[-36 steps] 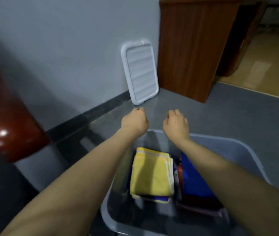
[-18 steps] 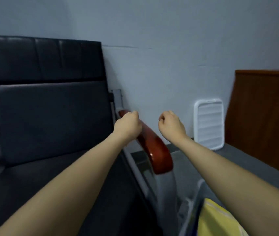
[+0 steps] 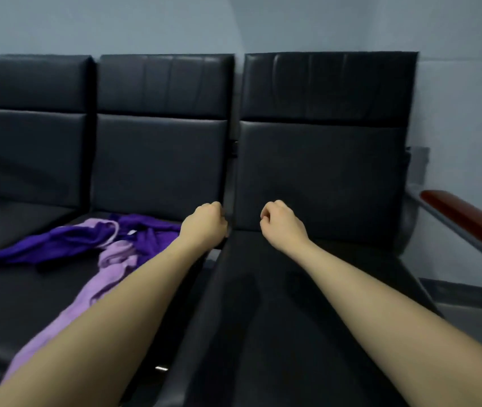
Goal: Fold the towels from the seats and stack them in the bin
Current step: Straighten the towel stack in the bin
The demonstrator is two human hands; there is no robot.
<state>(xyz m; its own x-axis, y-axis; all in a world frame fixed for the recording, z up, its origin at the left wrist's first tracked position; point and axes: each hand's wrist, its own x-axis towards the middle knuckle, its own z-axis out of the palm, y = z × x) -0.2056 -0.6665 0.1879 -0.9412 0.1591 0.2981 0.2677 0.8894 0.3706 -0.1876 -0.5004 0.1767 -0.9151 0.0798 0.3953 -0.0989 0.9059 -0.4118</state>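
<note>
**Fists over the seats, towels loose on the middle one**

Fists hang side by side above a row of three black padded seats (image 3: 316, 177). The left hand (image 3: 204, 224) is curled with its fingers tucked in and holds nothing; it sits over the gap between the middle seat and the right one. The right hand (image 3: 283, 224) is curled the same way, also with nothing in it, above the right seat's cushion near the backrest. The two hands are near each other but apart, and both bare forearms reach in from the lower edge of the view.

Two towels lie unfolded on the middle seat. The dark towel (image 3: 66, 242), deep purple, is crumpled and spread toward the left along the back of the cushion. The light towel (image 3: 98, 289), pale lilac, touches it and partly overlaps it, then trails toward the front edge of the seat, where the left forearm covers part of it. Neither hand touches either towel; the left hand is just beside the dark towel's right end.

A red-brown armrest (image 3: 468, 218) on a grey frame closes the row at the right. A pale grey-blue wall (image 3: 454, 83) stands behind the seats. No writing or label can be read on anything here. The bin is out of view.
</note>
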